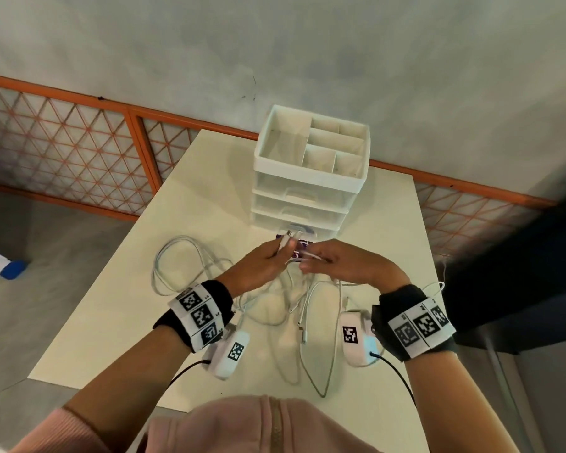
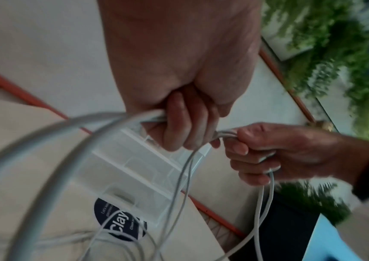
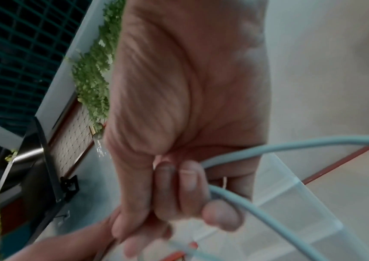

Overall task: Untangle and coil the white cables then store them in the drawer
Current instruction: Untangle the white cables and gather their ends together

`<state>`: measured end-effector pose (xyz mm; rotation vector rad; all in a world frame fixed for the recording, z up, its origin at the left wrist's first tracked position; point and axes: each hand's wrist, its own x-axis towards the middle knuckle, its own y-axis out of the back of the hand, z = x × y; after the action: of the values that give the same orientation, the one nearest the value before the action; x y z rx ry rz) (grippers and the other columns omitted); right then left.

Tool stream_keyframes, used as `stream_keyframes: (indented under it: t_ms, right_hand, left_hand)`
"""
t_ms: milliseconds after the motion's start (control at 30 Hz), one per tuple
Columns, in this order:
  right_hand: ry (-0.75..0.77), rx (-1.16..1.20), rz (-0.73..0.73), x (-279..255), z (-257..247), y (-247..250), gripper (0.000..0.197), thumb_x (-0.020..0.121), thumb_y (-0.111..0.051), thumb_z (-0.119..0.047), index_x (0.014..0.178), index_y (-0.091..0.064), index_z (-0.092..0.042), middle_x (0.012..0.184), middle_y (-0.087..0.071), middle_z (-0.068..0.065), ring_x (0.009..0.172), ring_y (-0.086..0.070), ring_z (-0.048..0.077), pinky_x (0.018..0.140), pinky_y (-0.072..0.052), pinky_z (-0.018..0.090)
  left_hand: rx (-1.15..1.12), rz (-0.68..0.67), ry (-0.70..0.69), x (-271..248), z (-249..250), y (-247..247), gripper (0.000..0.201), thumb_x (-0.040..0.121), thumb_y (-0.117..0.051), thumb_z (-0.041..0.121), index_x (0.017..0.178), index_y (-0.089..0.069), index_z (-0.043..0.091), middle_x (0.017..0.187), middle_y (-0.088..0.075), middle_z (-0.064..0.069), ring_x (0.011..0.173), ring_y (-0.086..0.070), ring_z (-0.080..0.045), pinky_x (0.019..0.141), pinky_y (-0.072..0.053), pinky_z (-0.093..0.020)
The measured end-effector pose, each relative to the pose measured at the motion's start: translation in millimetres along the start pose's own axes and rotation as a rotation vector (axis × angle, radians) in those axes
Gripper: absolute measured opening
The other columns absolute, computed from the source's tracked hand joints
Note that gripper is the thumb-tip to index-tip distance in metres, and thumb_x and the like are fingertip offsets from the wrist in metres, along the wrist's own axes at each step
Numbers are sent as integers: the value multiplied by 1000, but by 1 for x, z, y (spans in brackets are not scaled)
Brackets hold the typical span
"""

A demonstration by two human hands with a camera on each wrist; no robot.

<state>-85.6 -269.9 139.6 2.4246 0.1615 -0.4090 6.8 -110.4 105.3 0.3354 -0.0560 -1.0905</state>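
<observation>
Hands (image 1: 265, 261) and (image 1: 343, 266) both grip white cables (image 1: 190, 256) above the table (image 1: 389, 223), before the drawers (image 1: 299, 207), and pulling apart now could tighten the hanging tangle into a knot.

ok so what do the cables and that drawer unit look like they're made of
The white cables look rubbery or soft plastic with a smooth matte jacket: they bend in loose loops without kinking. The drawer unit looks like hard plastic, with an opaque white frame and frosted, translucent drawer fronts that let light through.
</observation>
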Motion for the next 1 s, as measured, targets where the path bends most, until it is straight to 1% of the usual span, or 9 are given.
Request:
stream_keyframes:
  t_ms: [100,233,367,400,433,467,533,833,1000]
  right_hand:
    - [30,166,89,-8,1,6,10,94,-56,-14,90,-63,-8,73,-65,-17,61,-56,-14,57,-38,1]
    - [28,216,142,-12,9,0,10,93,-58,-14,85,-60,-7,63,-56,-17,55,-51,-9,56,-38,5]
    - [-27,192,251,-12,33,0,16,93,-57,-24,87,-61,-10,69,-58,-16,65,-49,3,63,-42,16]
    - [-62,170,276,-12,44,1,17,94,-56,-25,88,-62,-9,72,-60,-15,67,-51,4,66,-44,20]
    - [-99,151,295,-13,56,1,18,94,-55,-24,86,-62,-11,71,-60,-14,66,-52,4,67,-44,21]
    - [-142,129,303,-14,70,0,19,95,-54,-24,81,-63,-14,68,-59,-13,63,-52,4,65,-43,21]
    - [-232,59,322,-18,93,-4,25,96,-52,-23,72,-61,-22,65,-57,-9,57,-50,5,59,-39,21]
    - [-134,146,711,-32,87,11,20,94,-56,-17,78,-59,-7,58,-48,-2,46,-47,1,57,-42,25]
    - [-136,174,580,-55,67,25,40,74,-69,-53,76,-64,-14,67,-55,-1,60,-48,3,63,-40,24]
  left_hand:
    - [-43,-152,87,-3,2,6,38,99,-33,47,103,-54,15,50,-27,12,42,-22,-6,38,-20,-15]
    - [71,-250,49,-4,8,5,31,101,-39,33,111,-52,7,56,-34,11,48,-31,-6,41,-29,-12]
    - [189,73,-59,-1,10,19,45,100,-36,39,138,-45,16,127,-59,-1,109,-56,-4,95,-42,-27]
    - [167,180,-76,-1,10,27,47,100,-35,40,139,-42,15,124,-61,-8,109,-59,-11,94,-45,-35]
    - [126,280,-125,1,9,34,42,100,-36,40,131,-48,15,113,-26,1,105,-27,-6,79,-48,-36]
    - [81,366,-187,1,10,41,31,100,-37,40,114,-54,19,69,-31,17,60,-28,1,60,-43,-32]
    - [14,490,-270,2,7,54,21,99,-39,40,81,-47,32,52,-30,13,45,-25,-3,48,-25,-29]
    - [142,478,-69,-13,-17,47,43,96,-43,47,57,-39,31,52,-33,8,50,-29,-8,58,-26,-31]
    - [79,508,52,-18,-31,49,68,80,-42,73,59,-36,8,62,-35,-9,61,-33,-16,64,-27,-32]
